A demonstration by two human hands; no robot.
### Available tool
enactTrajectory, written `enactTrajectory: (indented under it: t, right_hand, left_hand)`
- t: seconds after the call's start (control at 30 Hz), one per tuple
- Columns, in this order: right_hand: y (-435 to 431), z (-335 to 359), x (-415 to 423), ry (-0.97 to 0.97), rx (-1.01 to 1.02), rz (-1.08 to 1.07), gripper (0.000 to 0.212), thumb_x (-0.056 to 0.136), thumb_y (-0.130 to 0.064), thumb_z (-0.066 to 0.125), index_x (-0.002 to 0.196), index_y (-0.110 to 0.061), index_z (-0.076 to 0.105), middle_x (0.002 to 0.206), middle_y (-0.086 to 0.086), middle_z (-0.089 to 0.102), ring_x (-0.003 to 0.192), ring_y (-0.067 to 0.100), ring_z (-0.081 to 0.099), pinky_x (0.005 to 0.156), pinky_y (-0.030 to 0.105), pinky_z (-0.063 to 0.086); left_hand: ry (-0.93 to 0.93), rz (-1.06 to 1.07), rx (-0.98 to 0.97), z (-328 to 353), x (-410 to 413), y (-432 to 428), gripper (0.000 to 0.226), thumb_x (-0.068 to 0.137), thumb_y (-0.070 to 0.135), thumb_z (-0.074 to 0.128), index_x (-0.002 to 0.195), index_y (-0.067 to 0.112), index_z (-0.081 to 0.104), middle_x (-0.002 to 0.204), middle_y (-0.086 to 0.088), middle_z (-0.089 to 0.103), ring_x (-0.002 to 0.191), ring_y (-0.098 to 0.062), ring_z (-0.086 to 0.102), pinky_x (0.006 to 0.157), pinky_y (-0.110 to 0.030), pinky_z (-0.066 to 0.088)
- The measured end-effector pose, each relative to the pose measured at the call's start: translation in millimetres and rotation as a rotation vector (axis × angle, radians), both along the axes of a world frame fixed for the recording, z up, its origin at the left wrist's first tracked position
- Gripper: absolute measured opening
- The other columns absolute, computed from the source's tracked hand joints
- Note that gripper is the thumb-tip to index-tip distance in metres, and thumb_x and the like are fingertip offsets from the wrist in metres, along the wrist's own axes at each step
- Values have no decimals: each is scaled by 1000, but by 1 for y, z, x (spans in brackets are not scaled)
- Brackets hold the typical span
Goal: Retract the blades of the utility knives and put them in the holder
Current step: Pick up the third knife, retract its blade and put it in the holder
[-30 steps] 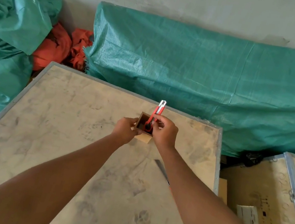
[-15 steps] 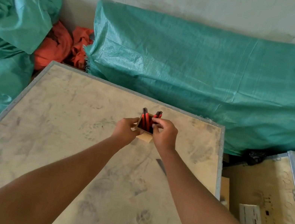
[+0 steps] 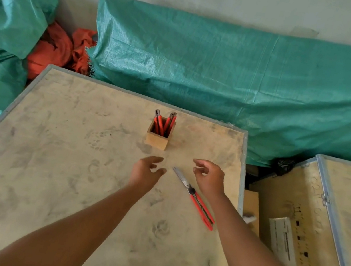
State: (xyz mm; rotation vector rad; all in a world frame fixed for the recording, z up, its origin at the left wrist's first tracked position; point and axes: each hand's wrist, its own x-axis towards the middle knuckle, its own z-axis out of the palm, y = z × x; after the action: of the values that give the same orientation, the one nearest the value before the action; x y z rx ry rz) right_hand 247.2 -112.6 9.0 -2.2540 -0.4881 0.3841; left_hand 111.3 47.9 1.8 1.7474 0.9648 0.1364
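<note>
Utility knife (image 3: 193,198) lies blade-out between both hands' empty, loosely spread fingers (image 3: 199,163).

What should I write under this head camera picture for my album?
Two empty hands, left hand and right hand, hover by an open-bladed knife; two knives stand in the wooden holder.

Three utility knives were in view: two (image 3: 157,121) (image 3: 170,123) stood in the one wooden holder (image 3: 157,139), and one (image 3: 193,198) lay on the counter (image 3: 48,157) with its blade out. Two hands, left (image 3: 145,171) and right (image 3: 209,177), hovered empty.
</note>
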Motion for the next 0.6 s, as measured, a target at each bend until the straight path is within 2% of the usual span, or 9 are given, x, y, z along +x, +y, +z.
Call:
enactTrajectory:
  t: [0.03,0.1,0.13,0.17,0.23,0.33,0.4,0.47,0.6]
  right_hand:
    - [-10,-5,-2,31,-32,10,25,88,0,72,110,-11,78,108,6,78,86,13,71,83,12,56]
    - [-21,-13,-8,92,-86,21,27,87,2,70,109,-11,79,109,8,78,96,18,73,95,30,58]
    - [-27,-19,-10,115,-113,36,29,86,4,68,110,-10,79,111,10,78,101,21,73,99,34,57]
    - [-32,-23,-12,131,-142,56,30,86,4,68,112,-9,78,114,10,77,106,23,72,99,30,55]
    - [-41,-32,-15,169,-189,90,30,88,-1,69,115,-8,77,111,7,76,104,20,70,85,11,48]
    - [-48,-43,-17,176,-218,159,18,87,-6,69,101,-8,80,81,7,73,72,19,59,66,14,40]
    - [-49,-48,-17,182,-213,176,24,87,-6,68,107,-11,80,88,10,79,75,18,64,64,2,39]
    - [-49,-49,-14,193,-219,186,31,88,-5,69,117,-13,77,103,8,80,91,16,71,72,-2,40]
    - [-47,-50,-10,188,-229,244,28,86,-1,69,109,-14,77,102,8,79,89,18,70,84,24,53]
  left_hand:
    - [10,-27,-6,-6,0,-12,40,83,23,78,121,20,69,120,1,71,100,-12,65,78,-23,48]
    - [33,-66,3,-14,3,-23,37,83,23,78,120,20,70,119,5,71,99,-12,65,79,-23,47]
    - [45,-79,14,-17,7,-30,36,84,22,77,119,20,70,119,6,71,99,-12,64,78,-23,46]
    - [54,-92,35,-21,13,-35,35,85,22,76,119,21,70,119,6,71,98,-12,64,78,-24,47]
    - [71,-130,95,-28,25,-44,32,85,22,75,117,24,71,119,6,71,98,-13,65,81,-28,53]
    - [71,-206,209,-39,42,-51,25,85,15,72,108,23,76,118,6,71,97,-16,67,82,-29,54]
    - [93,-290,283,-47,52,-51,25,85,15,70,108,22,77,118,5,70,100,-17,66,84,-28,53]
    - [157,-372,351,-55,59,-49,29,87,22,69,115,21,74,122,1,65,107,-21,64,88,-29,51]
    - [246,-423,386,-65,62,-46,31,91,28,66,120,23,71,128,0,52,116,-22,55,94,-32,48]
